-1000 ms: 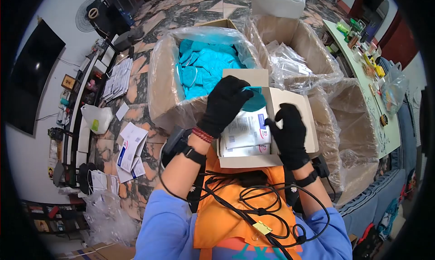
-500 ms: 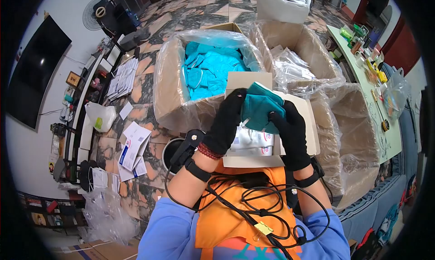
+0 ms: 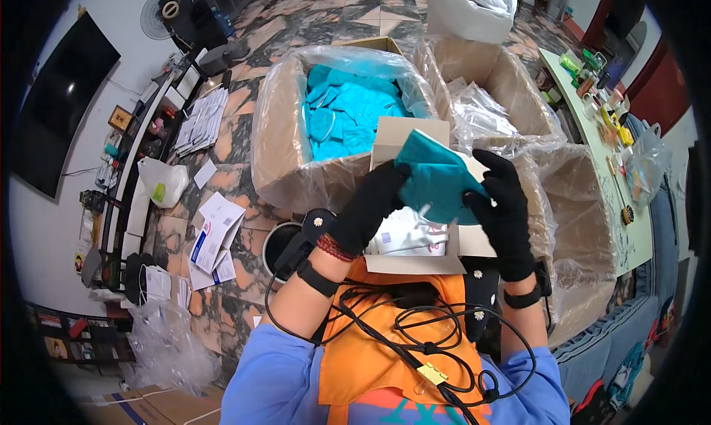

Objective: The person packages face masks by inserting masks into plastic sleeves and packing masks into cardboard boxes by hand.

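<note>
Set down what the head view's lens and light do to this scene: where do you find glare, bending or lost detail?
Head view: a small bright reflection on the dark television; same head view, black rounded corners, with the cabinet bowed by the lens; head view again, mask clear in outline, but small print on the packets below it unreadable.

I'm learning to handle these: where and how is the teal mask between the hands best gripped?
Probably pinch the teal mask by opposite edges, one hand from each side: its broad face spans the gap between left hand and right hand, middle uncovered.
</note>
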`<state>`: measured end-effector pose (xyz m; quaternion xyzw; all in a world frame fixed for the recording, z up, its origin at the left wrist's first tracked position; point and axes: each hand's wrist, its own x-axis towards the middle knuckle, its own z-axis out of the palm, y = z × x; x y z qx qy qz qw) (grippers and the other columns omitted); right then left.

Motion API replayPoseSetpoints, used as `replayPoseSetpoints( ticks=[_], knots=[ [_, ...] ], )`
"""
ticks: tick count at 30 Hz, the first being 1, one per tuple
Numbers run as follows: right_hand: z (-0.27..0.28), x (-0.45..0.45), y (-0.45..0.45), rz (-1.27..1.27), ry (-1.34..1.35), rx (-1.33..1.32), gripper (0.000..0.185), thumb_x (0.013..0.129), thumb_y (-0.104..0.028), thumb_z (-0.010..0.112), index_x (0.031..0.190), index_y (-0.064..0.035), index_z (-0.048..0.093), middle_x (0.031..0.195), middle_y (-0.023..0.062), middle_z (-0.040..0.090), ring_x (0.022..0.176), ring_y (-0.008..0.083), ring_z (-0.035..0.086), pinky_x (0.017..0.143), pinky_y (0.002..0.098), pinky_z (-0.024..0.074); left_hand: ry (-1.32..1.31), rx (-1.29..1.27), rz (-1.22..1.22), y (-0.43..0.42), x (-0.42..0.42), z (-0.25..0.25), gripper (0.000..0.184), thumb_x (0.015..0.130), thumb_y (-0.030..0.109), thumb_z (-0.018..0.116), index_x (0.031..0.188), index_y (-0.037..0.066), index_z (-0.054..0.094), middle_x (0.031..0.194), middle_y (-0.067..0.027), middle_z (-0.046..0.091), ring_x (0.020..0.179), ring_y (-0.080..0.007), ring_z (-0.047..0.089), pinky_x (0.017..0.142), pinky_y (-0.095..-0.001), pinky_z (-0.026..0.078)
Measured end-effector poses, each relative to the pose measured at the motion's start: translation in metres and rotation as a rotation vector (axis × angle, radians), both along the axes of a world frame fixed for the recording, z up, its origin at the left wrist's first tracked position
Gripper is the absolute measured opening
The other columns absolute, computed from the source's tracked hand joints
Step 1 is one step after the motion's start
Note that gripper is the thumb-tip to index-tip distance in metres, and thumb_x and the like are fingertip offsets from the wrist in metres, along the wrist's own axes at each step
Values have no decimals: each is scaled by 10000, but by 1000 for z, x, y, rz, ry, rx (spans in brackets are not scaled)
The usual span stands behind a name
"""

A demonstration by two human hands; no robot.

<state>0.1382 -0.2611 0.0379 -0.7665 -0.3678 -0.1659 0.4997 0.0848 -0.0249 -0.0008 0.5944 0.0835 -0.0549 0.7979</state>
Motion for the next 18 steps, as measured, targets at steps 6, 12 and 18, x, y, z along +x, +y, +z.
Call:
replayPoseSetpoints(
  ticks=[6,12,18],
  knots=[
    [48,-17,-4,60,-147,-499,204,614,-80,792,646,-14,601,1353,192,523,1268,381,466,1043,437,386,-471,974,2,9,9,17,272,880,261,645,996,16,670,899,-131,640,830,-243,636,753,-356,498],
    [25,-12,15,123,-27,-468,276,652,-78,787,881,-39,638,1154,148,618,1062,294,592,894,382,473,-698,1077,-311,-11,15,56,242,874,244,638,990,35,678,949,-114,650,855,-287,639,755,-360,508],
    [21,-6,4,40,411,-94,173,818,-127,712,933,-32,626,749,60,614,673,124,581,640,276,486,-21,-709,-455,14,17,19,363,919,190,582,1242,28,556,1152,-106,630,1038,-180,615,897,-332,498]
  ],
)
